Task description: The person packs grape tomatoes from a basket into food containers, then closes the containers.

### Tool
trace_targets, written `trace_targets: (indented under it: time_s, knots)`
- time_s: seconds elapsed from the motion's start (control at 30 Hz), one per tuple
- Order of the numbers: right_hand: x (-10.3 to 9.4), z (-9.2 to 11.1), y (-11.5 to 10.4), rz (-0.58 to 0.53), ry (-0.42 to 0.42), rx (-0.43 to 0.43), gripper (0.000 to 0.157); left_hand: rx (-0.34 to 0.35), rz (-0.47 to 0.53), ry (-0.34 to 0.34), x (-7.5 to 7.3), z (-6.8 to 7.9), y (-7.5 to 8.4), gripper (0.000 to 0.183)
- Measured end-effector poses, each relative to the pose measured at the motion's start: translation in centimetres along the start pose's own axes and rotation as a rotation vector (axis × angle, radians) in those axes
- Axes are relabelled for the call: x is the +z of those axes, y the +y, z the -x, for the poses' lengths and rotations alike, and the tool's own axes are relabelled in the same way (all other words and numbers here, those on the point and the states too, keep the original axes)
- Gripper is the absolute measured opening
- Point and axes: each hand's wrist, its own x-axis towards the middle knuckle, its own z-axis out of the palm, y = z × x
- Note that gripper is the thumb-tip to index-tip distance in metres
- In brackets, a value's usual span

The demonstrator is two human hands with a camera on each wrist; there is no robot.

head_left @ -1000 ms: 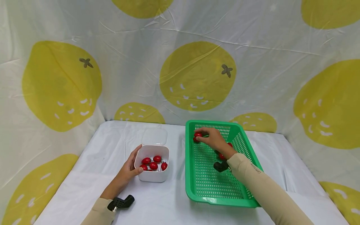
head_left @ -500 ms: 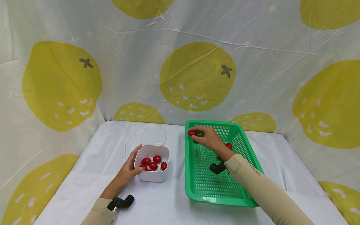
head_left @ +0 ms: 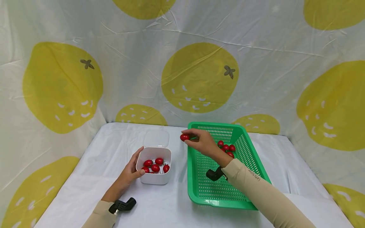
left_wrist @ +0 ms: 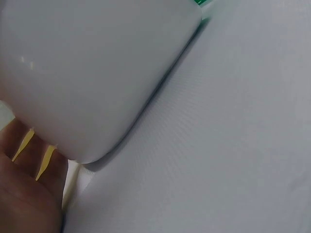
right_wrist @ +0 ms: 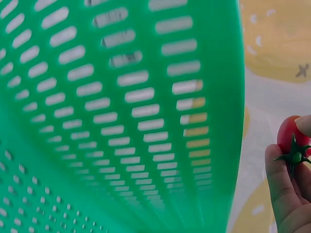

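Observation:
My right hand [head_left: 201, 141] pinches a red cherry tomato [head_left: 184, 137] between thumb and fingers, just beyond the left rim of the green basket [head_left: 194, 190]. In the right wrist view the held tomato [right_wrist: 287, 135] shows its green calyx. My left hand [head_left: 132, 169] grips the left side of a white square container [head_left: 155, 179], thumb at the front and fingers toward the back. Several cherry tomatoes [head_left: 155, 168] lie inside it. The left wrist view shows the fingers [left_wrist: 31, 153] against the container's wall [left_wrist: 92, 73].
Several more cherry tomatoes [head_left: 226, 148] lie in the basket, toward its back right. A clear lid [head_left: 156, 138] lies behind the white container. A white cloth [head_left: 171, 209] covers the table, and a lemon-print curtain [head_left: 137, 72] hangs behind and at the sides.
My right hand has lifted a cherry tomato from the basket's back left and carried it left past the rim. Tomatoes at the back right are now uncovered. The left hand has stayed put.

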Motion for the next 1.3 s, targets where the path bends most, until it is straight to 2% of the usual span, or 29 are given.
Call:
trace_targets:
  time_s: [0.5,0.7,1.13,1.3]
  knots:
    - [3.1,-0.3,-1.1,-0.105,-0.124,0.003,0.031,0.010,0.008,-0.008,0.0,0.1,0.0,0.082]
    - [4.1,-0.4,-1.2,-0.089,-0.165,-0.026,0.031,0.027,0.026,-0.015,0.0,0.0,-0.1,0.082]
    - [5.1,0.0,-0.9,-0.044,-0.287,-0.027,0.033,0.009,0.003,-0.009,0.0,0.0,0.1,0.083]
    - [4.9,0.5,-3.1,-0.024,-0.298,-0.014,0.031,0.013,0.028,-0.012,0.0,0.1,0.1,0.084]
